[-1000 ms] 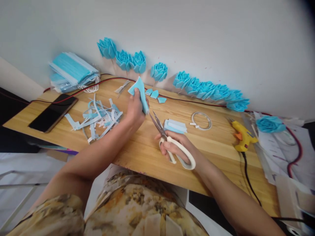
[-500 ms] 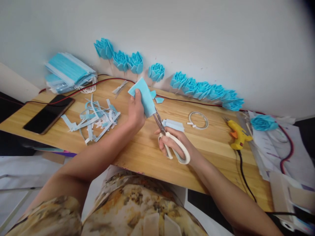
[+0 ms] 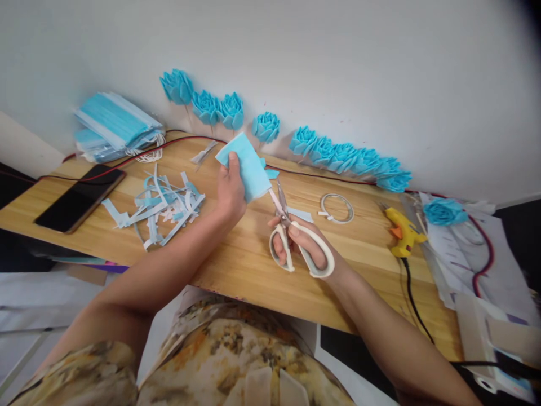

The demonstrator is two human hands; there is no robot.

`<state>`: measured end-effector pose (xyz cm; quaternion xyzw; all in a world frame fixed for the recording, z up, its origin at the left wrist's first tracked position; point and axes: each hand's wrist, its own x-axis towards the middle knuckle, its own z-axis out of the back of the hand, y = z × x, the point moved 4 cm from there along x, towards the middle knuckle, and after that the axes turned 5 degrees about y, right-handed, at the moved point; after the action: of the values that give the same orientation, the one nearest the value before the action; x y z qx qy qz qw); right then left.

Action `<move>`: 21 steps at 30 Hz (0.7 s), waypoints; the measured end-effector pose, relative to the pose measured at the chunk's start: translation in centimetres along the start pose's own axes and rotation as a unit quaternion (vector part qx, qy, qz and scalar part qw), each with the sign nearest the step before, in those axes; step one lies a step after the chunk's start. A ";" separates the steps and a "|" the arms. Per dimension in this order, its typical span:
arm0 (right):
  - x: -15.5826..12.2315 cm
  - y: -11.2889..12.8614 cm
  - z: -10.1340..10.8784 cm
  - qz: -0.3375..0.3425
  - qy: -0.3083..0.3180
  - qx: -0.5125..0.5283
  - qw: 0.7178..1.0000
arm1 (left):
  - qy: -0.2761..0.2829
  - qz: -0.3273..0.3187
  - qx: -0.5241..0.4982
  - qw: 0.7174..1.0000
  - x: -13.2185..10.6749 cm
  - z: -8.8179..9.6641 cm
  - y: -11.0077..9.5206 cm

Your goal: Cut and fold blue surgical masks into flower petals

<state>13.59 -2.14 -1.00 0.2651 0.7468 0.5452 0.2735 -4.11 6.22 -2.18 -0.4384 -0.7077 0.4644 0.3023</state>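
Observation:
My left hand (image 3: 231, 186) pinches a folded piece of light blue mask fabric (image 3: 250, 169), thumb lying on its face. In my right hand (image 3: 302, 242) is a pair of scissors with cream handles (image 3: 323, 262). Their blades stand apart, at the lower right corner of the fabric. Behind the fabric, small blue scraps (image 3: 271, 174) lie on the table, partly hidden. A flat pale blue piece (image 3: 300, 214) lies beyond my right hand, mostly covered by it. Left of my left hand is a heap of cut blue and white strips (image 3: 163, 203).
Several blue fabric flowers (image 3: 267, 127) stand along the wall. Face masks (image 3: 116, 121) are stacked at the back left, near a phone (image 3: 80, 198). A tape roll (image 3: 337, 208), a yellow glue gun (image 3: 403, 230) and another blue flower (image 3: 445, 211) lie right. A red-black cable (image 3: 181, 138) crosses the back.
The scissors have opened, their handles and blades spreading apart at the fabric's corner. My left hand keeps hold of the fabric, which is turned slightly. The view has shifted a little.

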 end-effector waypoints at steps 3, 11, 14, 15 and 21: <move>0.0 0.0 0.0 -0.005 0.003 0.000 1.000 | -0.027 -0.019 0.011 0.999 -0.4 0.0 -0.2; 0.1 -0.3 0.2 -0.005 -0.010 0.002 1.000 | 0.025 -0.025 0.020 0.999 -1.2 -0.8 0.6; 0.2 -0.5 0.3 -0.001 -0.014 0.003 1.000 | 0.040 -0.037 0.021 0.998 -1.3 -0.8 0.9; 0.3 -0.6 0.3 0.002 -0.016 0.005 1.000 | 0.042 -0.040 0.022 0.998 -1.4 -0.8 1.0; 0.3 -0.7 0.2 0.024 -0.026 0.034 0.999 | 0.033 -0.059 0.023 0.997 -1.0 -0.7 1.1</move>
<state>13.40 -1.98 -1.71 0.3061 0.7507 0.5189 0.2709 -2.75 5.79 -2.92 -0.4040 -0.7108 0.4476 0.3622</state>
